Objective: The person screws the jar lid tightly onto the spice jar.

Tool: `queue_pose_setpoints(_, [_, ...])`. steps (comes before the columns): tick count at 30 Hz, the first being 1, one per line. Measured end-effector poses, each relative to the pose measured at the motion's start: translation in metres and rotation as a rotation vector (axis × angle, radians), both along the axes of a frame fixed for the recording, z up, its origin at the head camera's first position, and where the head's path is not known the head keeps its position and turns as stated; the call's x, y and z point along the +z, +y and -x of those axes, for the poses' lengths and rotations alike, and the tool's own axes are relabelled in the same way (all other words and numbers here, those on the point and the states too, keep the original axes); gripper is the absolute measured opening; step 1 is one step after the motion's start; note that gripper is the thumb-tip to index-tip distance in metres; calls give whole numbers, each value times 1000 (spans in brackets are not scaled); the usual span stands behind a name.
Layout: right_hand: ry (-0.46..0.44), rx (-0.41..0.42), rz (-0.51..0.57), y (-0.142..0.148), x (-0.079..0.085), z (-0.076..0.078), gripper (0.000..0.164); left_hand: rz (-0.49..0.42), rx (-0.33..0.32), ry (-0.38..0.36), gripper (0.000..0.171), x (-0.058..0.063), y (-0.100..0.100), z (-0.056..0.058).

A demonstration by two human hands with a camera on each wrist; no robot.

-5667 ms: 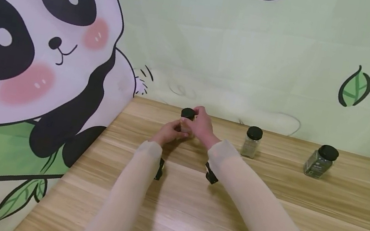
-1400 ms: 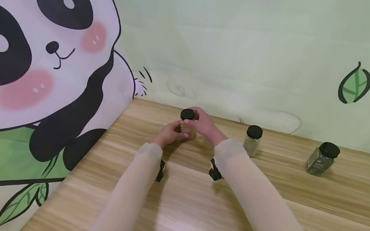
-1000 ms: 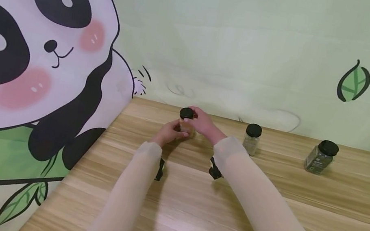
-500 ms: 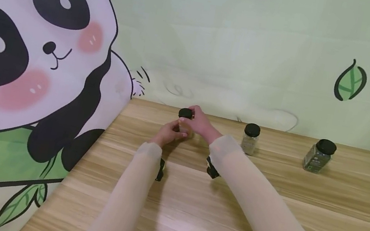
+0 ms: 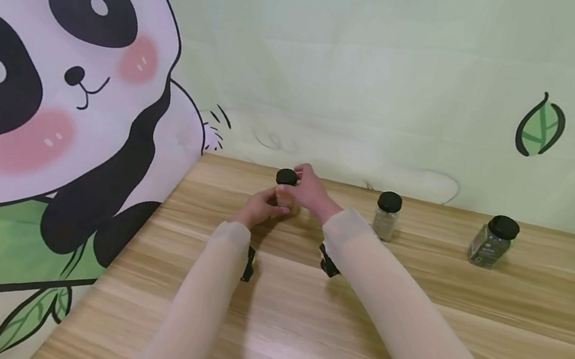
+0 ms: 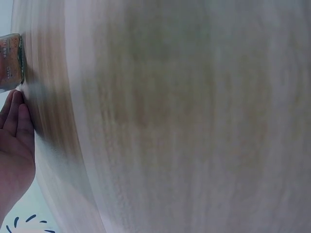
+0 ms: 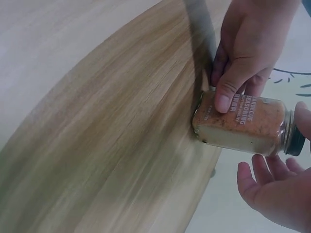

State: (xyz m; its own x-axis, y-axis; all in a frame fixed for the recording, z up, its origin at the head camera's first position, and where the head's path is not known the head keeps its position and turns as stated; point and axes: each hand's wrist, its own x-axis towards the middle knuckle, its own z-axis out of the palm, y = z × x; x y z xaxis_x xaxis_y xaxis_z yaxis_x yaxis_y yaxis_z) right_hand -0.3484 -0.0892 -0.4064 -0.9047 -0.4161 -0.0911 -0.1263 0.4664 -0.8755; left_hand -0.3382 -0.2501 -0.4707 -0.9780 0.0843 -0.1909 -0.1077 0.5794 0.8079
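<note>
A seasoning jar with orange-brown powder, "BARBECUE SEASONING" on its label and a black lid stands near the table's back edge. My left hand grips its lower body, thumb across the label in the right wrist view. From the right, my right hand holds the jar around its lid, with thumb and fingers on opposite sides in the right wrist view. The left wrist view catches only the jar's base end and part of the left hand at its left edge.
To the right stand two more black-lidded jars: a pale one and a darker, squarer one. The wooden table meets a panda-printed cloth behind and at left. Small black devices sit under both wrists.
My right hand has turned slightly around the lid, its thumb shifting left across the front. The left hand keeps its grip on the jar. The head view has drifted a little.
</note>
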Motion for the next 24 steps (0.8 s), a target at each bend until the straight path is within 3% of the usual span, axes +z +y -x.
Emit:
queue_pose_setpoints(3, [4,14,-14,1,1,1,70,-4,-1,10,63,-1,0,2])
queue_pose_setpoints(7, [31,25,-56,2,1,2,61,-8,7,8,62,-3,1,3])
queue_pose_setpoints(11, [50,-29,-61,2,0,0,53,-8,8,1,61,-4,1,3])
queue_pose_setpoints(15, [32,-58,-33,0,0,-1,60,-20,4,-1,59,-4,2,3])
queue_pose_setpoints(19, [18,5,-30,0,-1,5,67,-19,5,4,58,-3,2,3])
queue_pose_setpoints(24, [58,44,-46,3,-3,9,55,-17,10,-7,60,-1,2,1])
